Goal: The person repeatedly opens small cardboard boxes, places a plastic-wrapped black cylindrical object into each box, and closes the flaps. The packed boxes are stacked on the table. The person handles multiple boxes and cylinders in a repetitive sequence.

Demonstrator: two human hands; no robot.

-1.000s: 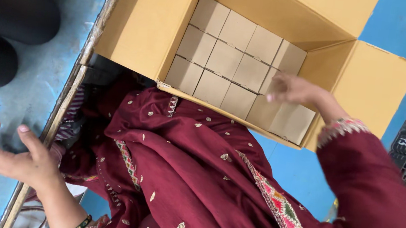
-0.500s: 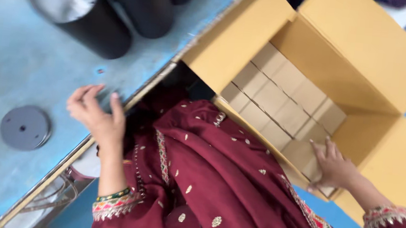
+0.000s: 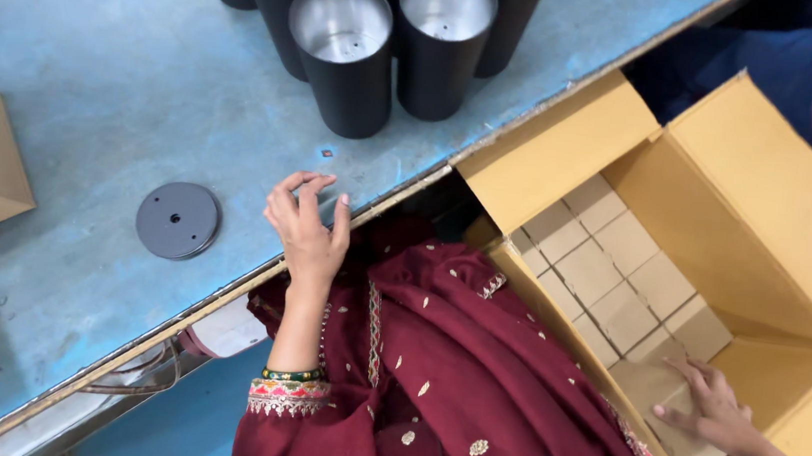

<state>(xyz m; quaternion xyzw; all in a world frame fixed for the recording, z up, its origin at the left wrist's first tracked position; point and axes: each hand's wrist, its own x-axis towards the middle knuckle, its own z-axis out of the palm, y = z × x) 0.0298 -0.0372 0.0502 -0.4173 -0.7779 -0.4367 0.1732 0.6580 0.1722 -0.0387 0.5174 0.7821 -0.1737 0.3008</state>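
Right hand (image 3: 713,411) open, fingers flat on small tan cardboard box (image 3: 655,390) inside large open yellow-brown carton (image 3: 780,207). Left hand (image 3: 308,231) open, resting at edge of blue tabletop (image 3: 87,104) (empty). Risk: small box jams crooked against packed neighbours if pressed unevenly.

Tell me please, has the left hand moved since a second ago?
Yes. The left hand has lifted off the blue table near its edge and now hovers closer to the grey disc.
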